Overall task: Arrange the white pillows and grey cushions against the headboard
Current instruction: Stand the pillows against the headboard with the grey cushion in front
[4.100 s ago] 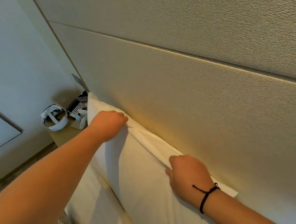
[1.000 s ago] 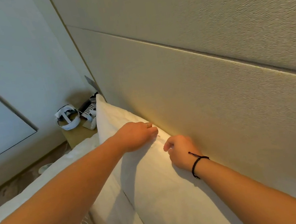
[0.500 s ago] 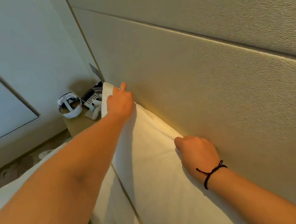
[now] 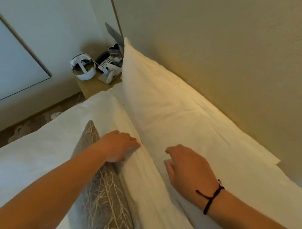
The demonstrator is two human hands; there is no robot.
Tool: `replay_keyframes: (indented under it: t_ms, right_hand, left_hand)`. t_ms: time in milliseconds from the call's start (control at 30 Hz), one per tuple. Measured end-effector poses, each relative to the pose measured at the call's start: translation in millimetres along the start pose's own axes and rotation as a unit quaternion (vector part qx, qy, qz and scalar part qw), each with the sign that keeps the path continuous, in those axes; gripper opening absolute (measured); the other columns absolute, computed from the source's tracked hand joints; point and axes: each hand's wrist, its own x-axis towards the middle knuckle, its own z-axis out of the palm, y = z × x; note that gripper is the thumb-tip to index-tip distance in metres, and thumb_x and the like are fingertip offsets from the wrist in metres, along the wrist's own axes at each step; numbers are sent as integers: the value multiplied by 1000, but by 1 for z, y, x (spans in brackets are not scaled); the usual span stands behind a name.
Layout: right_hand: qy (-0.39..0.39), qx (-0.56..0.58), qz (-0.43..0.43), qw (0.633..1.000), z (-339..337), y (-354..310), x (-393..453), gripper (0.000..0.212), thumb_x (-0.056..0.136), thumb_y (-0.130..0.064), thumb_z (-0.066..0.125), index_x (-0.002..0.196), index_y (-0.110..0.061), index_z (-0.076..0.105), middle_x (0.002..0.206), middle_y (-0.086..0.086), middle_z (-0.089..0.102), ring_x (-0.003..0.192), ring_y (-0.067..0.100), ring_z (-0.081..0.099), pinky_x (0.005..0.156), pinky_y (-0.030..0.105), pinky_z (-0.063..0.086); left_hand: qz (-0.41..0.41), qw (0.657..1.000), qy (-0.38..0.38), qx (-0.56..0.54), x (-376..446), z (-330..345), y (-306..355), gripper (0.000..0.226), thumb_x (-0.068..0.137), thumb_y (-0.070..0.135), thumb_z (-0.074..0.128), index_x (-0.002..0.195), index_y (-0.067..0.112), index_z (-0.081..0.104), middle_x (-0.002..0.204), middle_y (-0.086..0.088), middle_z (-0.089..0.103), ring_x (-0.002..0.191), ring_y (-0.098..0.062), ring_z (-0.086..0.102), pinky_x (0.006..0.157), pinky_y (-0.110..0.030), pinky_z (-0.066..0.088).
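Both hands [image 4: 189, 165] have left the rear pillow's [image 4: 163, 100] top.

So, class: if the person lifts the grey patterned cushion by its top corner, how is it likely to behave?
The grey cushion would probably sag rather than hold its shape, since it is soft fabric wedged upright between a white pillow and the bedding. It likely lifts easily, being thin. Left unsupported, it may flop over, as it stands on edge.
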Motion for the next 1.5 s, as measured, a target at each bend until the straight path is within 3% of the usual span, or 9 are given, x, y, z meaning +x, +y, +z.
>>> replay_keyframes:
  t_ms: [100,233,400,567,700,933,1100,1300,1500]
  right_hand:
    - [-193,-52,68,977,54,-29,-48,36,97,-42,49,122,-17,45,118,5,55,104,24,53,85,35,46]
    - [-302,-70,194,931,100,-41,-87,88,88,-49,62,149,-4,18,136,11,46,121,27,49,95,36,43]
    - [-267,-55,263,926,98,-31,-102,17,98,-28,51,104,-14,59,117,5,63,103,21,61,82,27,46]
    - [-215,-3,223,951,85,-46,-102,11,98,-24,47,91,-17,53,102,2,61,90,19,60,68,23,35]
    - [-144,-13,186,972,70,-57,-101,37,96,-32,49,69,-26,25,69,-10,31,56,9,29,47,23,19]
    - [-168,-26,190,967,60,-58,-108,19,95,-37,48,87,-20,46,82,-1,47,73,18,43,64,28,36]
    - [-171,-40,191,966,49,-49,-132,27,93,-27,46,72,-24,29,72,-8,35,70,18,43,54,26,31]
    - [-222,-24,213,951,12,-29,-163,32,85,-10,51,63,-18,30,63,-4,36,52,10,32,42,20,21]
    - [-183,94,267,941,-14,1,-201,20,89,-3,49,94,-12,66,83,2,63,70,14,57,55,12,36]
  left_hand:
    - [17,997,11,73,2,11,15,71,90,40,60,149,44,21,157,10,31,145,-23,27,116,-49,23]
    - [0,987,38,155,7,22,39,42,94,36,53,136,34,50,135,4,55,125,-23,48,114,-51,23]
    - [-29,980,82,178,-4,30,54,22,96,29,48,106,26,68,106,7,66,102,-19,58,91,-37,34]
    - [-31,975,150,163,-42,16,32,23,94,22,45,105,25,65,100,6,64,97,-17,59,88,-33,38]
    - [-49,969,191,147,-68,6,7,21,97,24,46,109,29,62,106,9,62,101,-13,56,92,-30,39]
    - [-133,973,146,121,-56,2,40,24,99,19,45,117,25,59,112,4,61,108,-20,53,88,-35,42]
    - [-100,970,218,37,-51,-2,54,22,100,21,44,114,25,61,109,3,62,103,-20,54,77,-39,51]
    - [-97,952,227,-182,-50,-10,54,24,103,24,42,106,18,65,111,-4,64,102,-24,58,88,-41,48]
    - [-26,979,173,-101,-46,-6,75,18,99,32,45,99,23,60,98,2,59,95,-21,56,79,-40,49]
